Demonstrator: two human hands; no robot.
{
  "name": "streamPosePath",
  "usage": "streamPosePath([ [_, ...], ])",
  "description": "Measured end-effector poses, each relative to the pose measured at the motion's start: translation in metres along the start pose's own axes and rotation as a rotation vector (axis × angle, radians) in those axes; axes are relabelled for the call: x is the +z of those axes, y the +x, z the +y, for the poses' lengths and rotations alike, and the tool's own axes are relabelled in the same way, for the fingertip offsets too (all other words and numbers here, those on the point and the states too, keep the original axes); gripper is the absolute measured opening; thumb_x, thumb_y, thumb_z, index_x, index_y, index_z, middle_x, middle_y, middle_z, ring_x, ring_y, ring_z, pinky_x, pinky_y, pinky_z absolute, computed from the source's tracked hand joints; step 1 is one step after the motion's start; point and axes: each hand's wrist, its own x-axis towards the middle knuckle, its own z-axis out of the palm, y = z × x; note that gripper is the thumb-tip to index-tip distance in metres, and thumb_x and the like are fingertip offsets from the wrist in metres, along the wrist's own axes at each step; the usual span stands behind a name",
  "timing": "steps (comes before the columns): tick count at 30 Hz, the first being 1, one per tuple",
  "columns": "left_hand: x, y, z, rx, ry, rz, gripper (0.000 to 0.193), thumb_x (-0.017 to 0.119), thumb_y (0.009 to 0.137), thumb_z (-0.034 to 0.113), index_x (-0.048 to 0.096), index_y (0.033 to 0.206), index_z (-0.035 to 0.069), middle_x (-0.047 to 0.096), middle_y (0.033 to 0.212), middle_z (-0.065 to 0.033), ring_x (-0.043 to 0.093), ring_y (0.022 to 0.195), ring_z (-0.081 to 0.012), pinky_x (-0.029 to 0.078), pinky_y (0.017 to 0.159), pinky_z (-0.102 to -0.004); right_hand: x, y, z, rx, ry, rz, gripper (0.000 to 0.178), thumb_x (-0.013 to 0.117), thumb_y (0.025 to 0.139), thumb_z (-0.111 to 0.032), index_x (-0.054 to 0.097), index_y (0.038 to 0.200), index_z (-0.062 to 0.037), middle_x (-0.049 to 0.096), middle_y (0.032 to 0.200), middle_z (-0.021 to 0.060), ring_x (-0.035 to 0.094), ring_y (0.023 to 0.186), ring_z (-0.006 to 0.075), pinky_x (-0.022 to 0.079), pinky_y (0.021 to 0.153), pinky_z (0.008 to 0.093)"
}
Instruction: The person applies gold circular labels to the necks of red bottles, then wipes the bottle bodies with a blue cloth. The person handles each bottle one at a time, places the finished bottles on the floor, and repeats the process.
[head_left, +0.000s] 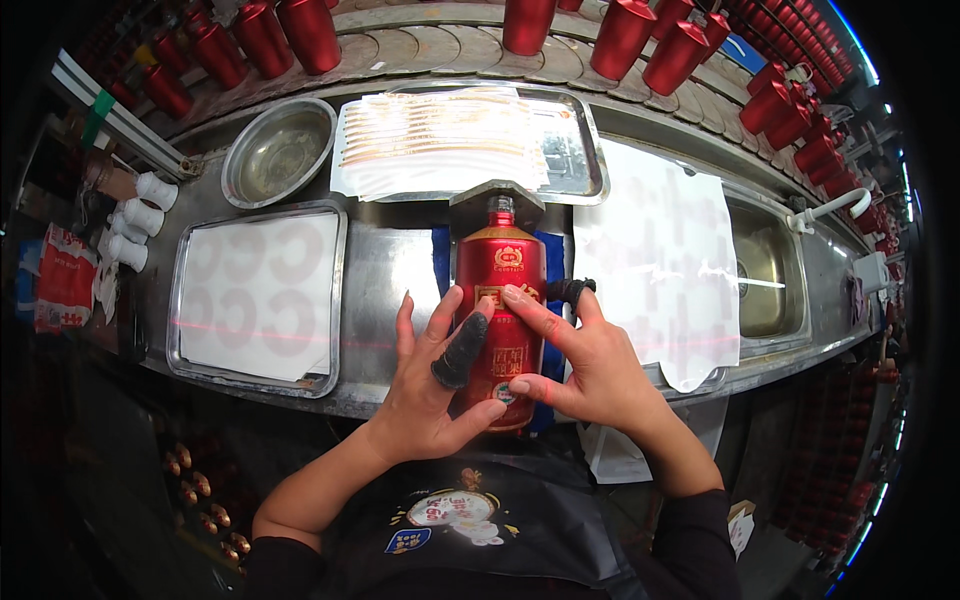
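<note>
A red bottle (510, 338) with gold markings lies on its back before me, neck pointing away. My left hand (430, 375) has its fingers spread, with fingertips on the bottle's left side and front. A black finger cot (460, 350) covers one of its fingers. From the other side, my right hand (600, 365) rests its index fingertip and thumb on the bottle's front, fingers apart. Its middle finger, in another black cot (572, 290), reaches the bottle's right edge. Dark blue cloth (556, 262) flanks the bottle, and a dark metal block (530, 205) surrounds its neck.
Left, a metal tray (340, 290) holds a white sheet with pale curved shapes. Behind are a metal bowl (278, 150) and a tray (585, 120) with gold-striped sheets. White sheets (650, 270) lie right, beside a sink (775, 270). Red bottles (310, 35) stand along a slatted conveyor (420, 45).
</note>
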Motion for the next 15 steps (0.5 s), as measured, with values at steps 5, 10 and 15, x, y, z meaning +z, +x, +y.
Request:
streamPosePath([
  [5, -0.0017, -0.0002, 0.0, 0.013, -0.003, 0.0, 0.09, 0.074, 0.087, 0.036, 0.028, 0.161, 0.01, 0.04, 0.16, -0.0161, 0.024, 0.154, -0.0385, 0.0, 0.117, -0.0688, -0.0016, -0.0019, 0.0004, 0.05, -0.022, -0.062, 0.081, 0.077, 0.082, -0.05, 0.043, 0.154, -0.0332, 0.056, 0.113, 0.0251, 0.062, 0.088, 0.0408, 0.054, 0.075, 0.0444],
  [10, -0.0016, 0.0006, -0.0003, 0.021, -0.022, -0.006, 0.089, 0.074, 0.087, 0.035, 0.029, 0.16, 0.012, 0.041, 0.16, -0.0162, 0.024, 0.155, -0.0377, 0.0, 0.118, -0.0672, -0.0027, -0.0036, -0.0003, 0.095, 0.013, -0.087, 0.083, 0.081, 0.079, -0.045, 0.048, 0.153, -0.0225, 0.059, 0.132, 0.0226, 0.061, 0.104, 0.0412, 0.053, 0.085, 0.0448],
  [15, -0.0011, 0.0007, -0.0006, 0.019, -0.026, -0.019, 0.086, 0.073, 0.087, 0.035, 0.031, 0.16, 0.015, 0.041, 0.16, -0.016, 0.023, 0.155, -0.037, -0.001, 0.118, -0.0662, -0.0002, -0.0048, -0.0019, 0.122, 0.04, -0.104, 0.085, 0.081, 0.079, -0.046, 0.048, 0.153, -0.0221, 0.057, 0.13, 0.0239, 0.062, 0.1, 0.0405, 0.053, 0.082, 0.0436],
])
